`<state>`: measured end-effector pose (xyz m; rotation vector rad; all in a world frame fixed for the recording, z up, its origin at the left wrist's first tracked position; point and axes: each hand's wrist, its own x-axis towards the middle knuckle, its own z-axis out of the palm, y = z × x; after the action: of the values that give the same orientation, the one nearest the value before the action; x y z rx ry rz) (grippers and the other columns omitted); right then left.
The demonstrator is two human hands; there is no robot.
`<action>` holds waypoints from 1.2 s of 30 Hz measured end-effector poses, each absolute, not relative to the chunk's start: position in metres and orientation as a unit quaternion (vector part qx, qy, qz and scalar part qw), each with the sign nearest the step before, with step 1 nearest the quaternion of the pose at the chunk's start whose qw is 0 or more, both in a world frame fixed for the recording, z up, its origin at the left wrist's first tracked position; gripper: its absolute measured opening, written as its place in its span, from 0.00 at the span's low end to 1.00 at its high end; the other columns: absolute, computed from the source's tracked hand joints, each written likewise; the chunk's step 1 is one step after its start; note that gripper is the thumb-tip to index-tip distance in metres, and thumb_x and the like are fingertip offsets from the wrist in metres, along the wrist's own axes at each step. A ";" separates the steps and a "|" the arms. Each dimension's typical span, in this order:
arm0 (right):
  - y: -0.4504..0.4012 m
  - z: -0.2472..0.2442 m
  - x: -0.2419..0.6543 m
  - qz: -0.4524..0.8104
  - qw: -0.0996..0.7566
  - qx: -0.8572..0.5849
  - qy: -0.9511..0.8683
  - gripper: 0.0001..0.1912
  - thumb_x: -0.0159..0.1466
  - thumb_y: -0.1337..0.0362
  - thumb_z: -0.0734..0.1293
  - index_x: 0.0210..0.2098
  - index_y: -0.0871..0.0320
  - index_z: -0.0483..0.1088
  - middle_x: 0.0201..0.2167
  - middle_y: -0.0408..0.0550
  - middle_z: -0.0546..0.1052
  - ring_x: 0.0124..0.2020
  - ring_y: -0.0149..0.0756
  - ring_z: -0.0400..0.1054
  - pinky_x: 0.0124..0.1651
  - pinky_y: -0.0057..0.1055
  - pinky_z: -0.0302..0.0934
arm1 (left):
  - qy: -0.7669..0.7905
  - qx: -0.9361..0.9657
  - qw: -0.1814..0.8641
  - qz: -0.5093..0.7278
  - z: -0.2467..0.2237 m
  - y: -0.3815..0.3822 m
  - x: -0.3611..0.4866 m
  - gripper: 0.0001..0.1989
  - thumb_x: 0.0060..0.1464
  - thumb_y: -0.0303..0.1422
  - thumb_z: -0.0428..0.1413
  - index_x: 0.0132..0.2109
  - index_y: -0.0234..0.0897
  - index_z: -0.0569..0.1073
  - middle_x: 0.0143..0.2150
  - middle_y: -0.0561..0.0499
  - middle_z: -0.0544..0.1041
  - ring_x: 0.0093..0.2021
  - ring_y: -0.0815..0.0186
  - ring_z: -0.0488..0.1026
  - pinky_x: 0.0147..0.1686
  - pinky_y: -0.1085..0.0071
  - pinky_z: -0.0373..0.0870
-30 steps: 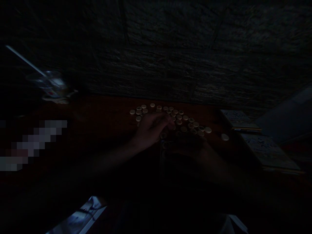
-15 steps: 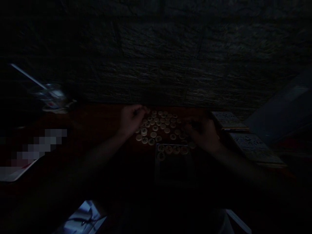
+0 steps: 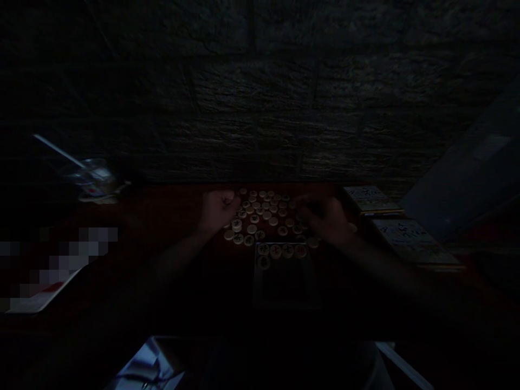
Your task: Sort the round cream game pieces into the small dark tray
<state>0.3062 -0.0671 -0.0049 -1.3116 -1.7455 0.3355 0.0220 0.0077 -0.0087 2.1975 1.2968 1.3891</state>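
Round wooden Chinese chess pieces [image 3: 267, 215] lie loosely spread on a dark reddish table, several marked with black characters. At the left edge of this spread is my left hand [image 3: 219, 210], its fingers curled closed; whatever is inside them is hidden. My right hand [image 3: 325, 218] hovers over or touches the right side of the pieces, thumb and bent fingers apart, though deep shadow hides much of it. Nearer to me lies a shallow square box [image 3: 286, 306]. Inside, a row of pieces with red and black characters [image 3: 287, 250] runs along its far side, with one more piece [image 3: 264, 262] below at the left.
Two flat printed boxes or boards [image 3: 412, 238] lie at the right. A clear cup with a straw [image 3: 97, 176] stands at the left, above a pale tray-like item [image 3: 38, 300], partly blurred out. A stone-block wall [image 3: 260, 97] closes the far side. The light is very dim.
The view has shifted slightly. My left hand has drawn back from the piece at the far left, its fingers more curled. My right hand has moved slightly over the pieces; a piece now shows beside its wrist.
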 end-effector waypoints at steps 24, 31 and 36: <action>-0.069 -0.010 0.302 0.160 0.400 -0.537 -0.726 0.13 0.65 0.62 0.66 0.42 0.58 0.81 0.39 0.49 0.85 0.40 0.43 0.80 0.42 0.36 0.72 | 0.435 0.761 0.125 0.465 -0.008 0.006 0.024 0.19 0.49 0.30 0.53 0.17 0.39 0.52 0.17 0.58 0.51 0.20 0.72 0.50 0.23 0.70 0.46; -0.069 -0.011 0.301 0.170 0.407 -0.536 -0.720 0.13 0.66 0.60 0.65 0.39 0.57 0.81 0.37 0.47 0.84 0.38 0.43 0.80 0.38 0.34 0.71 | 0.428 0.770 0.112 0.459 -0.007 0.004 0.025 0.19 0.51 0.31 0.52 0.18 0.39 0.52 0.17 0.58 0.51 0.20 0.72 0.50 0.23 0.70 0.46; -0.069 -0.009 0.301 0.174 0.401 -0.540 -0.719 0.13 0.66 0.60 0.65 0.38 0.58 0.81 0.34 0.48 0.84 0.37 0.43 0.79 0.38 0.34 0.70 | 0.414 0.790 0.104 0.441 -0.004 -0.002 0.028 0.20 0.54 0.33 0.52 0.18 0.39 0.53 0.17 0.58 0.52 0.20 0.72 0.51 0.23 0.71 0.48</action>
<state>0.3007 -0.0689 -0.0094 -1.3661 -1.8184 0.4411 0.0283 -0.0024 -0.0039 2.3286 1.2197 1.3000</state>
